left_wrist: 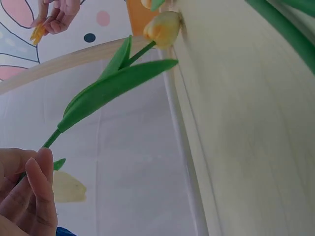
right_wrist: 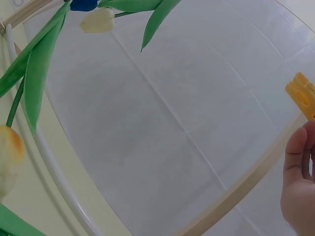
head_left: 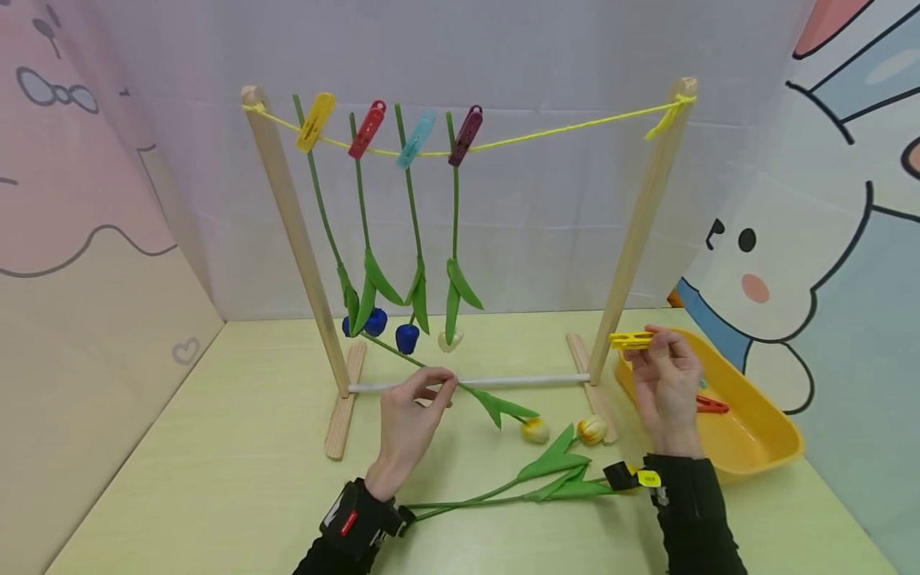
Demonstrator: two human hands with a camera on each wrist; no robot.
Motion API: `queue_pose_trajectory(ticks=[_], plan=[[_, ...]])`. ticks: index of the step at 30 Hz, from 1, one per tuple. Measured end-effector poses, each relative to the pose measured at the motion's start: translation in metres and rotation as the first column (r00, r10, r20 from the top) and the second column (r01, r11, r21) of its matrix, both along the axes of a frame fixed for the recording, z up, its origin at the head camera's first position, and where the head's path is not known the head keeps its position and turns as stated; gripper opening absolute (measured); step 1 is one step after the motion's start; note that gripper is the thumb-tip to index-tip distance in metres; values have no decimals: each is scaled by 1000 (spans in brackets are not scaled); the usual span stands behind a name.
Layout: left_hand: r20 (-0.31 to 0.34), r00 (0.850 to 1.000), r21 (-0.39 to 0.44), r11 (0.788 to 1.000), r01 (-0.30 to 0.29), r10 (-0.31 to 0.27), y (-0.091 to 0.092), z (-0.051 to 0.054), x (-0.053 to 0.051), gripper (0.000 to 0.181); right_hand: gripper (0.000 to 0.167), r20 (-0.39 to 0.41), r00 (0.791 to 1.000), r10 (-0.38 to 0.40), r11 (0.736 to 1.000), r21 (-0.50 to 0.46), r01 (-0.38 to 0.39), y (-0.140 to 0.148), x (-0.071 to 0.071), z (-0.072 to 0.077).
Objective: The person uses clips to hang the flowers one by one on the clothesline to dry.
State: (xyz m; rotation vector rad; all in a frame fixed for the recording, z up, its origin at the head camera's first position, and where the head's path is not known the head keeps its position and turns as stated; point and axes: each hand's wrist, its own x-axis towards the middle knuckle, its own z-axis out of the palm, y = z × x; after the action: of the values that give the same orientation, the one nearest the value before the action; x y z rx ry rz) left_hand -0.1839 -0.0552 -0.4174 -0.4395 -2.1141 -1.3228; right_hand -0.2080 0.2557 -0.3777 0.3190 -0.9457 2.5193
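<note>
My left hand point(head_left: 408, 419) pinches the green stem of a yellow tulip point(head_left: 535, 430), whose bloom points to the lower right in front of the rack's white crossbar. In the left wrist view the tulip's leaves point(left_wrist: 113, 88) spread beyond my fingertips. Over the near end of the yellow basin, my right hand point(head_left: 667, 391) holds a yellow clothespin point(head_left: 631, 341) between thumb and fingers. Upside down on the yellow string point(head_left: 561, 129) hang several tulips, clipped by a yellow clothespin point(head_left: 315, 122), a red clothespin point(head_left: 367, 129), a light blue clothespin point(head_left: 416, 140) and a dark purple clothespin point(head_left: 465, 136).
Two more tulips point(head_left: 553, 459) lie on the table near my wrists, one bloom partly hidden by the right wrist strap. At the right, a yellow basin point(head_left: 772, 447) contains a red clothespin point(head_left: 711, 405). Wooden posts point(head_left: 643, 216) hold the string at both sides.
</note>
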Motion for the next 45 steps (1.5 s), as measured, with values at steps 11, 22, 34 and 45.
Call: queue_pose_trajectory(ticks=[11,22,34,45], plan=[[-135,984,111,986,128,-112,9,29,1,6,10,-47,999,-25,999,29,26,-1,1,5],[-99,985,33,989,147,-143,22,65,-13,21,17,-210,976,-53,955,276,112,-1,-10,30],[-107,979,-22,985,174,-175,32,93,-36,19,13,-350,908,-230,752,529,394,-16,-29,90],[-85,975,21,978,210,-207,35,115,-49,20,25,-597,789,-148,630,557,540,-41,-44,146]])
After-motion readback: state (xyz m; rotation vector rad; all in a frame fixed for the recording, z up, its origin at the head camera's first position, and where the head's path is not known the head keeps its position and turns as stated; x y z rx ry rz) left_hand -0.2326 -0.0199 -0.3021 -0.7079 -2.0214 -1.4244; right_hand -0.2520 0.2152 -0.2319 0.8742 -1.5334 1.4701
